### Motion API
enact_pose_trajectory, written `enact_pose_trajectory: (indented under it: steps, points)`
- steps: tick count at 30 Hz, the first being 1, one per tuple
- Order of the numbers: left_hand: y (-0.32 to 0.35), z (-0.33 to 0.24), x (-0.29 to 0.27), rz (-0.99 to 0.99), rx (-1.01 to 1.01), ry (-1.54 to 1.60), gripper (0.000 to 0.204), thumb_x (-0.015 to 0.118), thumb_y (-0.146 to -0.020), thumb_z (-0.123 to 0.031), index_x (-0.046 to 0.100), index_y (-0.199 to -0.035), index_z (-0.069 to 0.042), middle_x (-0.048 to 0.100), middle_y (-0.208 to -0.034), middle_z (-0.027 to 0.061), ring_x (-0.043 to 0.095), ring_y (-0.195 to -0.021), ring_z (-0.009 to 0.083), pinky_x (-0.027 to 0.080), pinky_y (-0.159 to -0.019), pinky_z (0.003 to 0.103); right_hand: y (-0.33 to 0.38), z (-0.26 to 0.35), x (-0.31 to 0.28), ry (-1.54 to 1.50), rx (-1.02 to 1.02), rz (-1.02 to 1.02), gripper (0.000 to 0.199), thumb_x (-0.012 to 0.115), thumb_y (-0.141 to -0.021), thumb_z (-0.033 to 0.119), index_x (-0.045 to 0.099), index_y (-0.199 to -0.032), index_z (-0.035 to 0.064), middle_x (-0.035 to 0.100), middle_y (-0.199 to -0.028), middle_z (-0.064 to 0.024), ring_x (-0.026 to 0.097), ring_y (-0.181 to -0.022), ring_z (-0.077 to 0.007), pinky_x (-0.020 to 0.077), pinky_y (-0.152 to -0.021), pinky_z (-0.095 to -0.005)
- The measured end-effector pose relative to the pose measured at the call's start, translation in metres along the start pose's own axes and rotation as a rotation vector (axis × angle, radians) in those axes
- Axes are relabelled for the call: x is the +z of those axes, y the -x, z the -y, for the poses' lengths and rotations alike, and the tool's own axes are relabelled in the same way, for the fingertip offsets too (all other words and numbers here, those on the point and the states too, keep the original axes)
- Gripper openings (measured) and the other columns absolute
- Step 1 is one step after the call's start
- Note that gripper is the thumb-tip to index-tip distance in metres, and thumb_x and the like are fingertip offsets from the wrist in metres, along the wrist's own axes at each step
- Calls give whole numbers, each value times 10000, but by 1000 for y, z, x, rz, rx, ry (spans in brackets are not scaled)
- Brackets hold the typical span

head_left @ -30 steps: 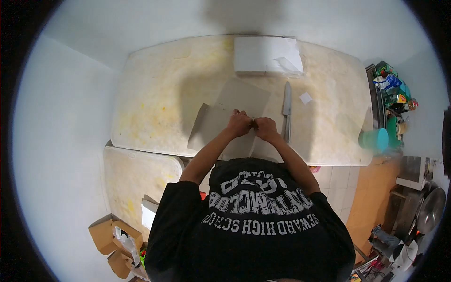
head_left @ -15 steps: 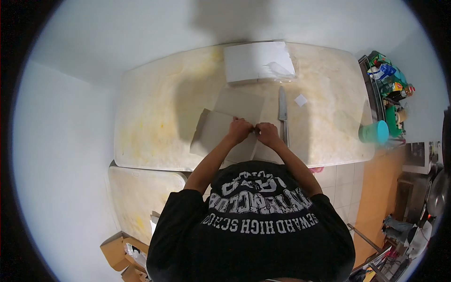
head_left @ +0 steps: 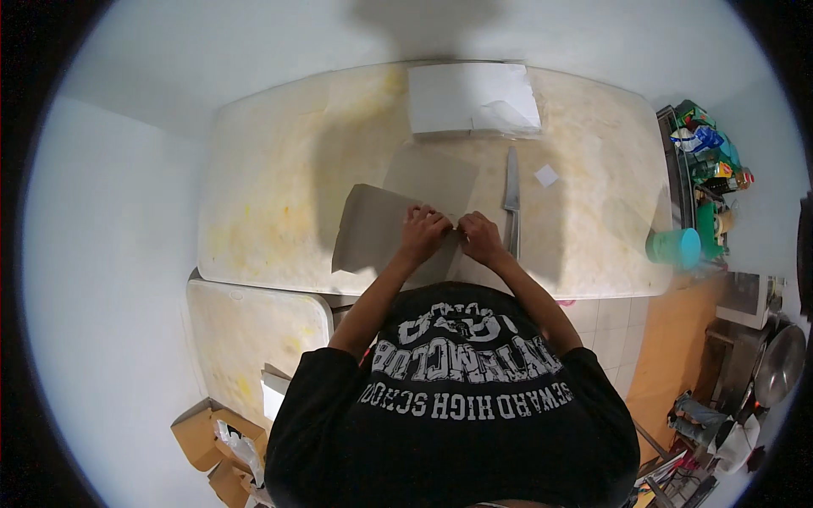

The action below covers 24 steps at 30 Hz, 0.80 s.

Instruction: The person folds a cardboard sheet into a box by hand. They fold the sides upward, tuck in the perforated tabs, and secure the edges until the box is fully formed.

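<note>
Under my hands is a grey sheet of thin card or stiff paper [head_left: 366, 227], its left side lifted off the table. It overlaps another flat grey layer [head_left: 428, 173]; I cannot tell whether both belong to one folded piece. My left hand [head_left: 426, 230] has bent fingers pressed at the sheet's right edge. Close beside it, my right hand [head_left: 480, 237] pinches at the same edge, fingertips nearly touching the left ones. The exact grip is too small to see. Just right of my right hand lies a large knife [head_left: 511, 190], blade pointing away from me.
A white box with loose clear wrap [head_left: 474, 95] stands at the table's far edge. A small white square [head_left: 546, 175] lies right of the knife. A turquoise cup [head_left: 675, 247] is at the right edge, near a rack of packets and bottles [head_left: 711, 157]. Cardboard boxes [head_left: 199, 432] sit lower left.
My left hand has shifted slightly left and its fingers show more. The grey sheet's left part has moved a little left and away from me. The whole view has shifted slightly.
</note>
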<state>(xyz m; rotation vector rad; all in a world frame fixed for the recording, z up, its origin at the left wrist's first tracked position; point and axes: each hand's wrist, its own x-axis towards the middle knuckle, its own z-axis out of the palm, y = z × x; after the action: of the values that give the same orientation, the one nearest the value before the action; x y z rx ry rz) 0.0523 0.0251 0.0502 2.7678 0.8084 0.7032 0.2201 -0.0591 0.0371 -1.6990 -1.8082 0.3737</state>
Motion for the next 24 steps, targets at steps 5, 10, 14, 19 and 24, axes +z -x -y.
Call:
enact_pose_trajectory:
  steps: [5,10,14,19,24]
  points:
    - [-4,-5,-36,-172,-93,-42,158,688,-748,-129,661,-888,-198,635,-987,-51,558,-1004,187,339,-941,421,8,-23,-8,-32,128,-43,123,677,-684,74,581,-759,64,606,-787,-109,609,-818,-304,511,-732,-437]
    - [15,-7,-46,-94,-155,12,201,696,-764,-143,648,-953,-191,632,-1015,-47,531,-1077,212,338,-956,445,32,-13,0,-194,537,158,197,663,-794,209,693,-885,38,695,-849,-156,663,-811,-335,522,-767,-422]
    - [50,-26,-22,401,-178,219,351,699,-788,-184,618,-1130,-182,538,-1236,19,505,-1179,249,361,-986,478,44,10,-5,-394,268,665,263,558,-902,242,702,-977,35,706,-846,-146,676,-744,-240,528,-724,-347]
    - [83,2,-10,494,-10,198,436,694,-780,-161,600,-1205,-187,411,-1390,57,455,-1260,319,347,-1041,495,47,12,-16,-557,415,699,253,528,-925,211,678,-1051,52,702,-838,-150,676,-755,-251,529,-733,-367]
    - [95,37,-44,597,93,96,403,710,-767,-192,600,-1153,-161,468,-1333,78,464,-1238,313,373,-1006,478,27,7,-19,33,448,366,204,513,-893,153,679,-990,86,703,-916,-138,677,-830,-313,532,-753,-413]
